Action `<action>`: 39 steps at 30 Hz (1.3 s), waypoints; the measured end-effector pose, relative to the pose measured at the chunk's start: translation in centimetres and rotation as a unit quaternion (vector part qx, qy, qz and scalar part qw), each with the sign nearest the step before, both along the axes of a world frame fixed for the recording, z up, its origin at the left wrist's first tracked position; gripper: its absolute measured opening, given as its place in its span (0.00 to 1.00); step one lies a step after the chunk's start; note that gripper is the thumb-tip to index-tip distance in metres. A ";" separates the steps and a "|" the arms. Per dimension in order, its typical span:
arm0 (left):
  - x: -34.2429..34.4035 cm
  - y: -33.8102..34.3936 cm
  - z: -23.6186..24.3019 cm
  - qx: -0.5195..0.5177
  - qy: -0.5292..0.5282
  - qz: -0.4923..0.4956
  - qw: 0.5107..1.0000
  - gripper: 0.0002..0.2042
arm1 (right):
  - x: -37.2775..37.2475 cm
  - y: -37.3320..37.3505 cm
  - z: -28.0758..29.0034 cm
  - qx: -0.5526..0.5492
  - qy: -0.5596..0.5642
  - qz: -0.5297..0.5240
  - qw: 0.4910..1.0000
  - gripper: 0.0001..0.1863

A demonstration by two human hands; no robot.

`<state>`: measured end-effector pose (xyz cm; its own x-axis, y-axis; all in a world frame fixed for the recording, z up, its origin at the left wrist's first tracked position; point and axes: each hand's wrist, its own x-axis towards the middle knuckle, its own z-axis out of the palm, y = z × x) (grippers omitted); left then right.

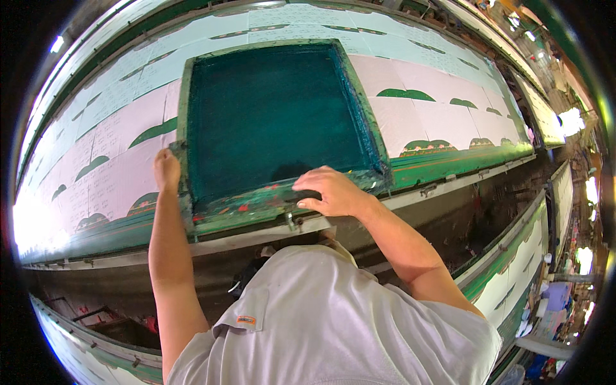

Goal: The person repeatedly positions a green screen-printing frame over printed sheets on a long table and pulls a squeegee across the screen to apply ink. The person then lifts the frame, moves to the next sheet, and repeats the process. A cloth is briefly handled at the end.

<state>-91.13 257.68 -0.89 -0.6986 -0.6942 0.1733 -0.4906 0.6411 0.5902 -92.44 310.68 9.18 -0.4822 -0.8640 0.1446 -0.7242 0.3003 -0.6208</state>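
A large square screen frame point(276, 122) with dark teal mesh and a pale green, paint-stained border lies on the long table in front of me. My left hand point(167, 168) is closed on the frame's left side, around a dark patch on the border. My right hand point(324, 191) is over the frame's near border, fingers apart and curved, the thumb below them; I cannot tell whether the fingertips touch it. Pink and pale blue printed sheets point(417, 119) with green shapes cover the table on both sides of the frame.
A metal rail point(468, 178) with small fittings runs along the table's near edge. Another table with printed sheets point(523, 247) stands to my right and behind me, across a dark aisle. Lights and assorted items point(555, 298) show at the far right.
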 end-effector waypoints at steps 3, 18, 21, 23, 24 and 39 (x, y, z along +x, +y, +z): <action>0.1 0.1 0.2 -0.012 -0.063 0.052 0.997 0.23 | -4.0 6.2 -0.3 -0.087 0.127 -0.096 0.983 0.23; -1.3 3.5 4.3 -0.048 -0.189 0.139 0.971 0.44 | -14.5 17.5 -11.0 -0.365 -0.204 -0.293 0.860 0.33; -1.3 3.3 4.4 -0.019 -0.159 0.135 0.978 0.47 | -14.3 17.5 -11.7 -0.386 -0.225 -0.323 0.835 0.30; -1.2 3.0 4.3 0.021 -0.138 0.117 0.983 0.48 | -14.0 17.4 -11.8 -0.419 -0.291 -0.363 0.780 0.30; -1.0 2.8 4.2 0.034 -0.136 0.112 0.984 0.48 | -13.9 17.4 -11.7 -0.431 -0.323 -0.388 0.748 0.30; 1.0 -6.0 -3.6 0.196 -0.053 0.087 0.975 0.36 | -14.0 16.8 -4.1 -0.471 -0.398 -0.327 0.717 0.31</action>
<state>-90.11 251.71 -4.54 -0.5642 -0.8020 -0.1960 -0.6433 0.2782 0.7133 -106.45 327.49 5.05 -0.9927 -0.1164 -0.0302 0.0757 -0.4093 -0.9092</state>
